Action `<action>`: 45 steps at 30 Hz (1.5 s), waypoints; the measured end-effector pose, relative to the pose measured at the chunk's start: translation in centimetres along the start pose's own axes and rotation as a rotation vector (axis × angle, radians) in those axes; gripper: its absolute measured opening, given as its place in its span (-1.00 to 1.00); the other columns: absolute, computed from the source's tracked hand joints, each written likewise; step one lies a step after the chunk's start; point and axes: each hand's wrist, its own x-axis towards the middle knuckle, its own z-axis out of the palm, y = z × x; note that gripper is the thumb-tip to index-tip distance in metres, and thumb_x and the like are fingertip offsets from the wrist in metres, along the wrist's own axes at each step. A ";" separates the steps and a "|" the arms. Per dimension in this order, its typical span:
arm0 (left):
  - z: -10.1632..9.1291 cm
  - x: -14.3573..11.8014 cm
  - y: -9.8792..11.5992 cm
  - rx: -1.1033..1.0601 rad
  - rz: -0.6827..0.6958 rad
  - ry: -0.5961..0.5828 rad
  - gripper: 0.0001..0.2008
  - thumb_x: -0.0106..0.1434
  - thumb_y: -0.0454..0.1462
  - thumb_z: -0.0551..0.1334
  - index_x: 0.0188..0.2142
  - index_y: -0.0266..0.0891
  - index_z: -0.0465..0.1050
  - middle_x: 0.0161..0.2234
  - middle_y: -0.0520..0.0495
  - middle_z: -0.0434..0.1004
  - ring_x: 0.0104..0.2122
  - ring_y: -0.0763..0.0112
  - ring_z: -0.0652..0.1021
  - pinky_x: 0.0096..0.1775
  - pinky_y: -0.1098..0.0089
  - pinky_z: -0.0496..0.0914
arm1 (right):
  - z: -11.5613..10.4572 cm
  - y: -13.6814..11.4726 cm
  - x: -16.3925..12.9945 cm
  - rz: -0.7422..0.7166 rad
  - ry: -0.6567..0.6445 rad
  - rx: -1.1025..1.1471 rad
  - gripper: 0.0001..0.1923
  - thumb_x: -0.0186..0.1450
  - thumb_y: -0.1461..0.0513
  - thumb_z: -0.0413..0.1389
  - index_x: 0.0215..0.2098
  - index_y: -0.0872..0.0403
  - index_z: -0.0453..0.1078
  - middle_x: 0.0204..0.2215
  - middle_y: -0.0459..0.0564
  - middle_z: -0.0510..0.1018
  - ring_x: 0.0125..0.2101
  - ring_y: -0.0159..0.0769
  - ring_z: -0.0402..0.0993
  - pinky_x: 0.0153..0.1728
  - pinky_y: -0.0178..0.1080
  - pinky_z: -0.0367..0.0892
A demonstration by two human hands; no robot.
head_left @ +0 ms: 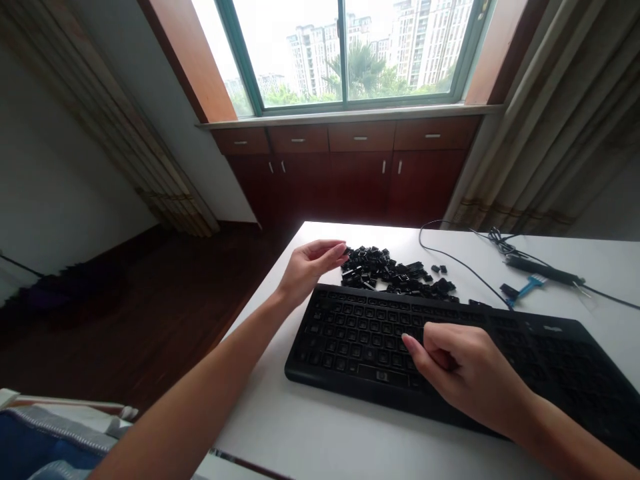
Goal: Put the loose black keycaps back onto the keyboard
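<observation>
A person sits at a white table [320, 433] beneath a wide window, both bare arms stretched forward. A black keyboard [450, 353] lies flat in front of them, near the table's left front corner. Just behind it is a loose pile of keycaps [395, 272], black and jumbled, a few stray ones lying beside the heap.

The left hand [307, 268] reaches to the left edge of the pile, fingers together and slightly curled, tips touching or nearly touching the nearest caps; whether it grips one I cannot tell. The right hand [463, 370] rests over the middle of the keyboard, fingers curled under, one fingertip pointing at the key rows. It seems empty, though the palm is hidden.

Many key places on the keyboard look like bare sockets rather than capped keys, though the dark surface makes this hard to judge. With so large a heap off the board, the work with the caps appears well along in one direction and much remains in the other.

A black cable [460, 263] and a small blue brush [525, 288] lie further back on the right.
</observation>
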 end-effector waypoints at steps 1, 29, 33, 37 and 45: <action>0.6 -0.5 0.8 -0.180 -0.069 -0.001 -0.57 0.26 -0.05 0.35 0.02 -0.25 0.52 -0.06 -0.18 0.62 -0.10 0.31 0.63 0.05 0.26 0.53 | 0.0 -0.1 0.0 0.012 0.010 -0.002 -0.57 0.36 0.23 0.15 -0.52 0.02 -0.01 -0.64 -0.25 0.10 -0.64 -0.51 -0.02 -0.61 -0.30 -0.01; 6.6 -5.9 4.9 -0.199 -0.197 -0.405 -0.67 0.30 -0.03 0.29 -0.20 -0.26 0.62 -0.37 -0.12 0.63 -0.39 0.41 0.62 -0.31 0.47 0.54 | -0.6 0.0 0.7 -0.061 0.202 0.136 -0.69 0.35 0.31 0.18 0.05 -0.04 0.44 -0.13 0.00 0.53 -0.41 -0.44 0.47 -0.52 -0.34 0.48; 6.3 -5.7 5.3 -0.183 -0.192 -0.435 -0.65 0.32 -0.01 0.26 -0.20 -0.25 0.61 -0.31 -0.14 0.64 -0.35 0.39 0.63 -0.30 0.46 0.54 | -0.7 -0.2 0.7 -0.032 0.225 0.114 -0.74 0.34 0.30 0.19 -0.01 0.00 0.45 -0.15 0.01 0.53 -0.44 -0.44 0.46 -0.54 -0.33 0.46; 3.8 -3.8 5.4 -0.047 -0.076 -0.283 -0.63 0.35 -0.01 0.21 -0.14 -0.24 0.59 -0.22 -0.16 0.64 -0.34 0.38 0.61 -0.35 0.45 0.49 | -0.6 -0.3 0.9 0.037 0.271 0.126 -0.82 0.29 0.30 0.24 -0.13 0.04 0.46 -0.10 0.03 0.54 -0.47 -0.48 0.45 -0.56 -0.34 0.46; -4.0 0.1 2.1 0.551 0.045 -0.296 -0.63 0.20 0.05 0.34 -0.19 -0.15 0.61 -0.29 -0.06 0.57 -0.39 0.47 0.44 -0.38 0.50 0.30 | -0.4 0.1 0.5 0.030 0.263 0.138 -0.79 0.27 0.33 0.26 -0.14 0.01 0.44 -0.11 0.00 0.58 -0.43 -0.44 0.50 -0.57 -0.36 0.47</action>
